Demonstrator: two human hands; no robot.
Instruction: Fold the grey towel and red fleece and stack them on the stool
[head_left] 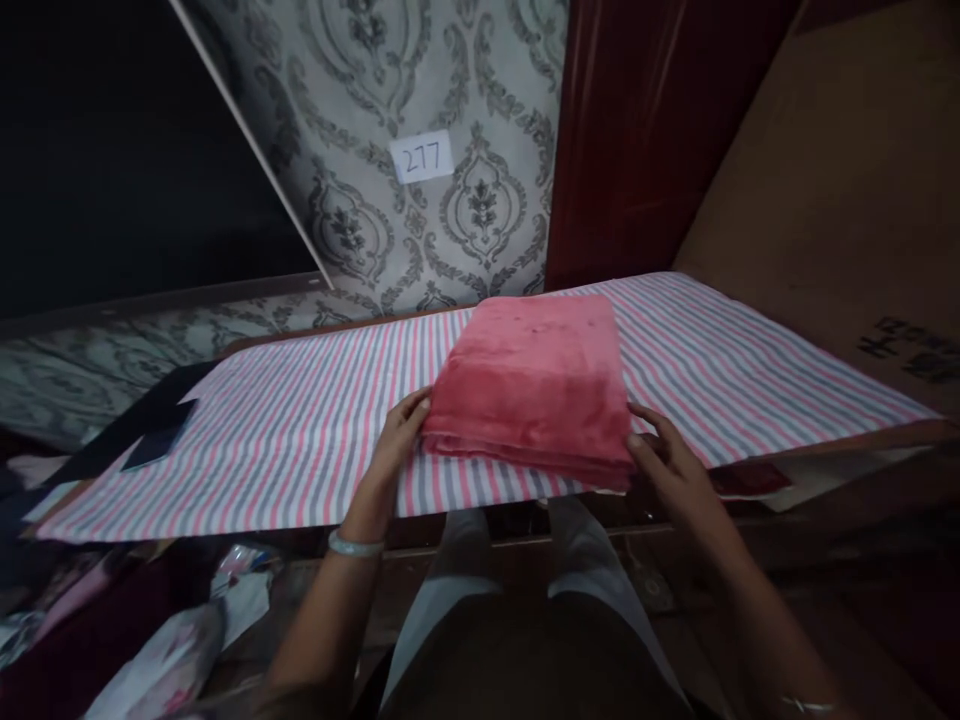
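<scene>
A folded pink cloth (536,385) with several layers showing at its front edge lies on a striped cover (322,430). At its left front corner, my left hand (399,430) grips the side, fingers along the edge and thumb near the top. My right hand (670,465) takes hold of the right front corner, with the thumb towards me and the fingers on the far side. Parts of the fingertips are hidden by the fabric. The cloth's front edge sits close to the near edge of the cover.
A dark phone-like slab (159,440) lies on the cover at the left. Behind stand a patterned wall with a paper marked 277 (422,157) and a dark screen (135,150). A large cardboard panel (847,190) borders the right. Bags and clothes (150,650) lie below left.
</scene>
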